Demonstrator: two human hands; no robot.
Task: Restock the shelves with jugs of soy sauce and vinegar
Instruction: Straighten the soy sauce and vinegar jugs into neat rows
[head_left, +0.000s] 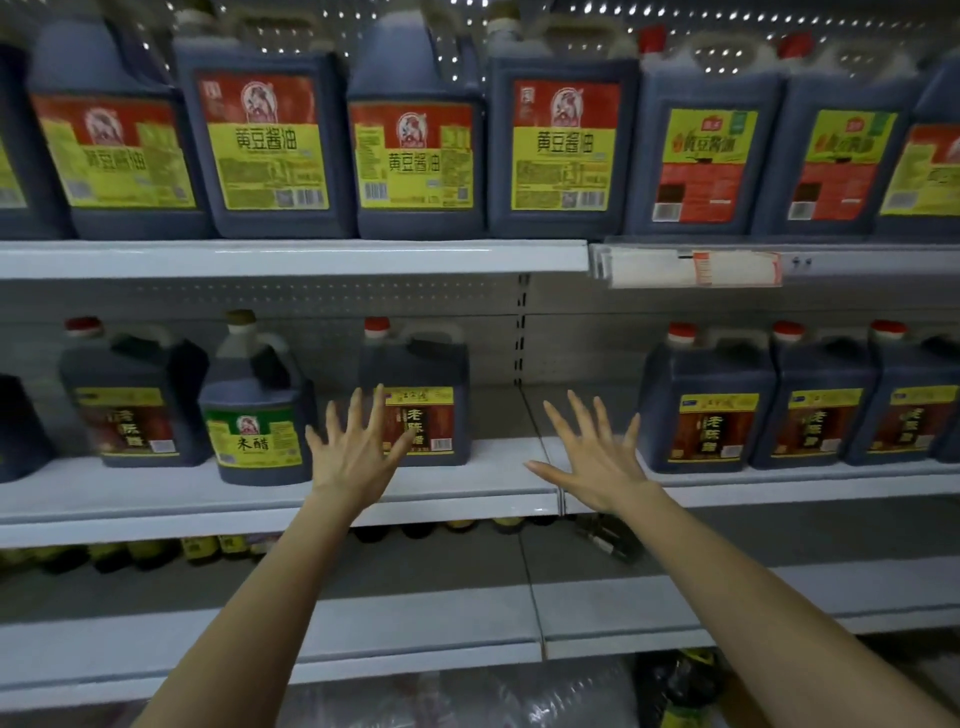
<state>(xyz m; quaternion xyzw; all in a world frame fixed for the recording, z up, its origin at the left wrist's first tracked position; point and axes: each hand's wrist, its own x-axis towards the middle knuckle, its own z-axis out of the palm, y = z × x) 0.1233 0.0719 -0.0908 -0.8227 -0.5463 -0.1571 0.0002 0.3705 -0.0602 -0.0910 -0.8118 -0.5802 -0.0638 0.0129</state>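
Dark soy sauce jugs with red and yellow labels fill the upper shelf. On the middle shelf stands a dark vinegar jug with a red cap. My left hand is spread open in front of its lower left corner, holding nothing. My right hand is also spread open, over the bare gap to the right of that jug. A green-labelled vinegar jug stands to the left of my left hand. Three more vinegar jugs stand to the right of the gap.
A price tag strip hangs on the upper shelf's front edge at right. Small bottles line a lower shelf at left. Below that, a white shelf and plastic-wrapped goods lie near the floor.
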